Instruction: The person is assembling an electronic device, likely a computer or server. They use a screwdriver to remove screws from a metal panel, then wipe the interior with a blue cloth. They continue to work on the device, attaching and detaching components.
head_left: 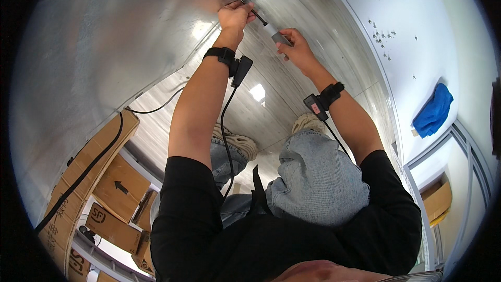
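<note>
The right hand (299, 52) grasps a grey-handled screwdriver (271, 30); farther left, the left hand (235, 18) curls near its tip, grip unclear

Black shirt (292, 245), pale blue jeans (323, 183) and wired wrist gear: that's us!
And what a kit we're sporting: short black sleeves (188, 193), our left hand (235, 18) and right hand (297, 49) both bare, and black straps (220, 55) round both wrists! Our left box (241, 71) is plain black and flared, our right box (314, 106) flashes a small reddish label, and each trails a thin black cable (223, 125); below, chunky cream shoes (242, 146) with grooved sides!
</note>
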{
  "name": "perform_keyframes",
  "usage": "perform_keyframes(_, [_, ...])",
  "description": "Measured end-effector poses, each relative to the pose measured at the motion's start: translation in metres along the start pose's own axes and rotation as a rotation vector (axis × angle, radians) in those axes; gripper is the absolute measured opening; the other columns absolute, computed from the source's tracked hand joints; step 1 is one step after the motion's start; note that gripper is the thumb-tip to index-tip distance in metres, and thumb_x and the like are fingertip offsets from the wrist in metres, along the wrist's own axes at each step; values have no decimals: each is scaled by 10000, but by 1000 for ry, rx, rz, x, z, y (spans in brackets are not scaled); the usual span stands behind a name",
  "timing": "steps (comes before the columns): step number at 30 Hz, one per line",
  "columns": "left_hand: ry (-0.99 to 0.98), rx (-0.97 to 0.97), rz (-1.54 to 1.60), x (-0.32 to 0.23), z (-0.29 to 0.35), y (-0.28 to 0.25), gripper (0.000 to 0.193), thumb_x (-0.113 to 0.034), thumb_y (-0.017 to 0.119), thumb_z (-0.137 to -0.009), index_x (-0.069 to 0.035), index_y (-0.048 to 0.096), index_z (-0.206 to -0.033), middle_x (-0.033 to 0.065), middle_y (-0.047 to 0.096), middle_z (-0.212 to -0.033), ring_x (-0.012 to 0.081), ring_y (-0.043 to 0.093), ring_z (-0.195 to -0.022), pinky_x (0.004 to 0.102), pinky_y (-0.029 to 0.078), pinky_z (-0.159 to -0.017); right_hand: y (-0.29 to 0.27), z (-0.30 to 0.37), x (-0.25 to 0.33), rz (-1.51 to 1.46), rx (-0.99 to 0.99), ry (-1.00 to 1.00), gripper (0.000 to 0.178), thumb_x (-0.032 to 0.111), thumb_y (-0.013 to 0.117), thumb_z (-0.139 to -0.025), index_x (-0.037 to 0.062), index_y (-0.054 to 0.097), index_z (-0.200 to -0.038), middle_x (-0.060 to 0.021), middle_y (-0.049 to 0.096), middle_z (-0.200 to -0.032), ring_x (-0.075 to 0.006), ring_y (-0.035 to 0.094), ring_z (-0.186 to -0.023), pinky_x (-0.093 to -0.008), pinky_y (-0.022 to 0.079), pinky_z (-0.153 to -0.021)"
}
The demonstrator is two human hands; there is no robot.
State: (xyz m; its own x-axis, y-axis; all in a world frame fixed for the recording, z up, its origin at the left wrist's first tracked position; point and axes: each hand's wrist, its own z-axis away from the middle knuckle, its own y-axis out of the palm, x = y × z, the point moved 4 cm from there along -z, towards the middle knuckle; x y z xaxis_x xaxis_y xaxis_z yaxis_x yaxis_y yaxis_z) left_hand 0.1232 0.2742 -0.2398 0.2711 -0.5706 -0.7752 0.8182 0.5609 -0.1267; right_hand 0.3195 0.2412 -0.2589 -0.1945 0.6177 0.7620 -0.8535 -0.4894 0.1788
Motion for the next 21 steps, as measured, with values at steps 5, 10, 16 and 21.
perform_keyframes(5, [-15,-30,22,2,-1,1,219,-2,657,-798,77,564,-980,124,638,-849,172,621,-674,262,560,-592,-4,-5,-8,165,-102,-194,425,106,645,-823,44,466,-1203,-65,545,-1042,-145,548,-884,-296,468,-685])
perform_keyframes(10, [-32,-47,27,5,-4,-1,198,6,636,-810,66,565,-985,119,647,-865,167,620,-692,259,555,-584,-6,-6,-11,-181,0,37,386,53,645,-802,30,527,-1170,-72,572,-1002,-144,552,-896,-288,476,-708])
perform_keyframes(16, [-22,-67,77,2,-1,1,156,7,630,-815,57,576,-953,119,651,-852,160,621,-685,255,546,-570,-10,-2,1,-263,66,79,392,34,630,-809,30,526,-1187,-70,576,-1019,-144,564,-876,-297,485,-698])
perform_keyframes(21, [-46,-56,14,-2,1,3,132,2,633,-816,39,582,-932,110,655,-836,163,627,-672,253,542,-571,-8,-12,-6,240,-90,-253,438,32,646,-792,44,513,-1209,-67,570,-1032,-143,561,-860,-305,487,-704])
